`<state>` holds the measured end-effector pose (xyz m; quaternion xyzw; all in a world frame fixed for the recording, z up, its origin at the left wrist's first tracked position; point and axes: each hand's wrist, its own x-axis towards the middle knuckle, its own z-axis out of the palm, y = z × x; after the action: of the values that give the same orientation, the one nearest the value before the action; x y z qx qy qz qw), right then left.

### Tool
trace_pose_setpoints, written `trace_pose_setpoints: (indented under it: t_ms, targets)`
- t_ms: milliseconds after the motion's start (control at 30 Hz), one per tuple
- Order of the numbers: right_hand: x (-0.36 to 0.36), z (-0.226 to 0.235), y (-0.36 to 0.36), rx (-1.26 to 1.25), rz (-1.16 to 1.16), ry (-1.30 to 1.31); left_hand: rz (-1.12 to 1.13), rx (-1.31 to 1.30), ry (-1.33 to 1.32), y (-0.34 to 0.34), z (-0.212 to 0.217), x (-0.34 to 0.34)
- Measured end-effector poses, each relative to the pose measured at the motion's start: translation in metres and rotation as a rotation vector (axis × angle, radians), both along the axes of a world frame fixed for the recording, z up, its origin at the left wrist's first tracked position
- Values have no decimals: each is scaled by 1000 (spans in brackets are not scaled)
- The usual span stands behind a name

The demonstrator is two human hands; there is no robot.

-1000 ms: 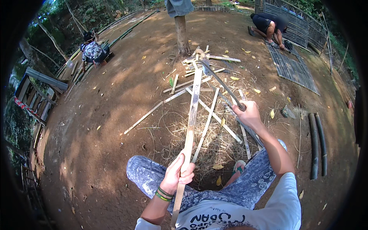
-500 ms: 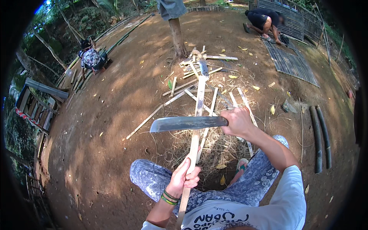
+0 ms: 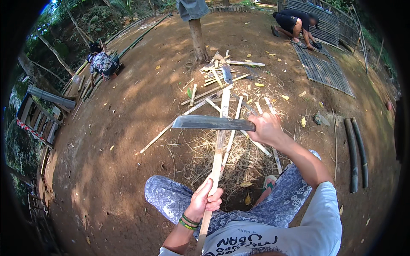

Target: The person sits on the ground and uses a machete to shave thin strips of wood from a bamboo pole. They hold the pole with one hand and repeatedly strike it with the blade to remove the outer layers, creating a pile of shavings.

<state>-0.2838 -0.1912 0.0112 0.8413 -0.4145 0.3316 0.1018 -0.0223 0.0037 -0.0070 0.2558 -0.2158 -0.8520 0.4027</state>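
Note:
My left hand (image 3: 204,199) is wrapped around a long pale bamboo strip (image 3: 218,155) that slants up and away from my lap. Its far end reaches the pile of cut strips. My right hand (image 3: 268,129) grips the handle of a machete (image 3: 209,123), whose dark blade points left and crosses the strip well beyond my left hand. The blade appears to rest on the strip. Below it, thin curly shavings (image 3: 209,158) lie heaped on the soil between my legs.
A second machete (image 3: 226,75) lies among scattered bamboo strips (image 3: 213,77) by a thin tree trunk (image 3: 197,42). Two dark bamboo poles (image 3: 352,155) lie at right. One person crouches over a slatted panel (image 3: 326,74) at far right; another person (image 3: 102,64) squats at far left.
My right hand has moved the machete farther away along the bamboo strip. My left hand stays at nearly the same spot. The far-right person's head has shifted slightly.

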Motion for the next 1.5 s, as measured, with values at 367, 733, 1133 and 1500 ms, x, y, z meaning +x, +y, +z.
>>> trace_pose_setpoints:
  t_ms: [367, 733, 1133, 1500]
  targets:
    - [-9, 4, -19, 337, -57, -5, 11, 56, -1, 10, -3, 2]
    - [-26, 0, -35, 350, -110, 57, -7, 90, 35, 3, -16, 5]
    - [-47, -23, -76, 611, -302, -31, -22, 129, -76, 26, -23, 11]
    - [-28, -11, -43, 969, 105, -912, 478, -410, -295, -78, 4, 14]
